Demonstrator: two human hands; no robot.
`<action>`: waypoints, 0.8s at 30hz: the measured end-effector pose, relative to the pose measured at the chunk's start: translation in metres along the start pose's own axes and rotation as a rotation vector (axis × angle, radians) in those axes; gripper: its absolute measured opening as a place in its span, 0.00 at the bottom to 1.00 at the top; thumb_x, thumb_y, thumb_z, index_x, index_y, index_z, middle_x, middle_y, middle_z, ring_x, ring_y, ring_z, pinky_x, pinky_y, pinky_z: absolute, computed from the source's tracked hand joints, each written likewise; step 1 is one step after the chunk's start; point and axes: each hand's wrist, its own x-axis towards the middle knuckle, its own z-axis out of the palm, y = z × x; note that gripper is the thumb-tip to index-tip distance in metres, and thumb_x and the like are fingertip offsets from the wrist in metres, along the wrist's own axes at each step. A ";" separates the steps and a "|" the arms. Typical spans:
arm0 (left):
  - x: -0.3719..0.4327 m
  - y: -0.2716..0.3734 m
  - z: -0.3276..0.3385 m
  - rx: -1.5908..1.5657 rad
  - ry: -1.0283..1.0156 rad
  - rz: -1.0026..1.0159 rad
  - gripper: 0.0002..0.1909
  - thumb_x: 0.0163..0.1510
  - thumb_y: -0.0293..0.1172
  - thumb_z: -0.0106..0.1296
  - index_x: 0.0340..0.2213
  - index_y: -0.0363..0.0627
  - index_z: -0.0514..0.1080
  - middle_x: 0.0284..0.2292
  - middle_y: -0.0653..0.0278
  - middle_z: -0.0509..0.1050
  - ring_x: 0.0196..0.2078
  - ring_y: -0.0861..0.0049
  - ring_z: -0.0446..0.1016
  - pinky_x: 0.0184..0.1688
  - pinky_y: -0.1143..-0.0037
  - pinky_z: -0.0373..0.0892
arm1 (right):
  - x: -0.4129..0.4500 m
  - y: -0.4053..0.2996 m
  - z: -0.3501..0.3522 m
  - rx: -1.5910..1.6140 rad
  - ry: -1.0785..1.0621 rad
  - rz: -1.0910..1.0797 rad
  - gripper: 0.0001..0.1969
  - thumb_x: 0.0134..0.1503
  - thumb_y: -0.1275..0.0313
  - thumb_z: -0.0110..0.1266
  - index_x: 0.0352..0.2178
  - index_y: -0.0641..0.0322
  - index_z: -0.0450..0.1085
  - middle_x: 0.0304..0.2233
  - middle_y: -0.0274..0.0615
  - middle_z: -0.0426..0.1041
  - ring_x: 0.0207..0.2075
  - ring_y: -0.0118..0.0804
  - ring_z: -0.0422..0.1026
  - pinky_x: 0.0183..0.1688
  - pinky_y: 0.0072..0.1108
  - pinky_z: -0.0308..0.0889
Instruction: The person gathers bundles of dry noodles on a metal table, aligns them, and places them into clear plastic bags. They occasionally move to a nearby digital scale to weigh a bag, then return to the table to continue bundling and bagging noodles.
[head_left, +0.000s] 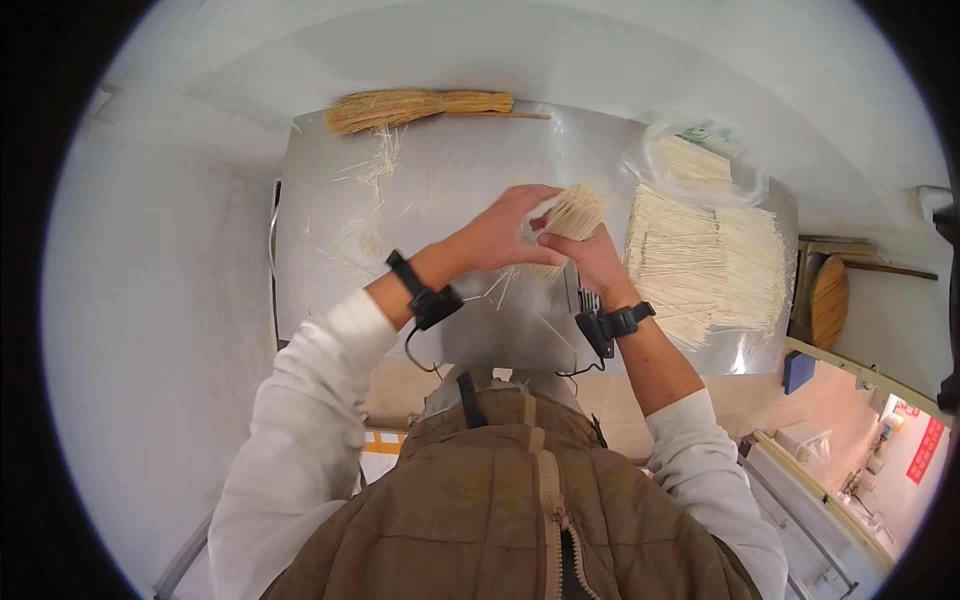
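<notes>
My right hand (592, 259) grips a bundle of thin, pale straight sticks (579, 210), which look like dried noodles. The bundle is tilted above the metal tabletop (465, 161), its upper ends fanned a little. On the bundle's left side my left hand (506, 229) curves in a C shape, thumb and fingers apart. Whether its fingertips touch the bundle I cannot tell. Right of my right hand lie two broad stacks of the same sticks, a left stack (675, 262) and a right stack (750, 270), side by side.
A straw hand broom (420, 109) lies along the table's far edge. Loose broken sticks (384, 161) are scattered at the left. Behind the stacks sits a clear plastic bag (750, 176) holding more sticks. A round wooden board (829, 300) stands beyond the right edge.
</notes>
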 end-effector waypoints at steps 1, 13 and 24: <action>0.010 -0.010 0.003 0.002 -0.094 -0.031 0.38 0.54 0.48 0.66 0.61 0.43 0.67 0.63 0.54 0.64 0.70 0.55 0.54 0.70 0.63 0.54 | 0.003 0.002 -0.001 -0.119 -0.030 0.017 0.19 0.54 0.77 0.66 0.47 0.64 0.73 0.43 0.40 0.77 0.48 0.36 0.76 0.54 0.28 0.70; 0.051 -0.010 -0.001 0.356 -0.184 0.217 0.45 0.50 0.53 0.67 0.65 0.55 0.63 0.67 0.54 0.59 0.71 0.52 0.52 0.70 0.58 0.51 | 0.016 -0.037 0.006 -0.632 -0.083 -0.255 0.21 0.52 0.65 0.71 0.45 0.61 0.76 0.42 0.40 0.80 0.46 0.39 0.76 0.50 0.28 0.71; 0.082 0.070 -0.026 0.103 0.035 -0.044 0.69 0.35 0.68 0.71 0.67 0.35 0.52 0.63 0.40 0.61 0.68 0.46 0.57 0.70 0.60 0.55 | 0.002 -0.126 0.013 0.286 0.406 -0.370 0.12 0.55 0.79 0.62 0.41 0.65 0.71 0.35 0.39 0.74 0.37 0.35 0.75 0.44 0.27 0.73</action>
